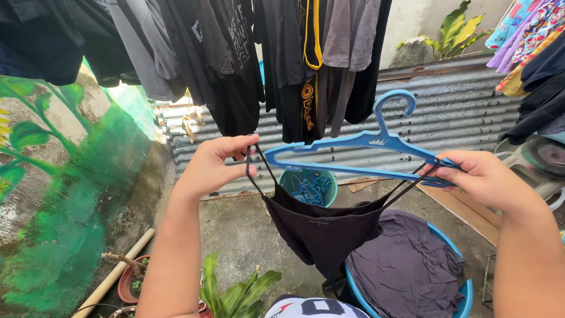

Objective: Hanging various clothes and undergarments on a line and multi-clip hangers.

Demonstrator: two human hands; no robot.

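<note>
A blue plastic clothes hanger (pixel 359 154) is held level at chest height between both hands, its long axis running left to right and its hook pointing upward. From it a black thin-strapped fabric top (pixel 323 232) hangs limp above a blue round tub (pixel 465 288) of dark grey laundry (pixel 406 268). The left hand (pixel 215 165) is pinched shut on the left strap beside the hanger's left end; the right hand (pixel 485 176) is closed around the right end and its straps. The hanger is judged light and stiff, best gripped at its ends; the top is judged soft, light and floppy, best taken by its narrow straps, which could easily slide off.
</note>
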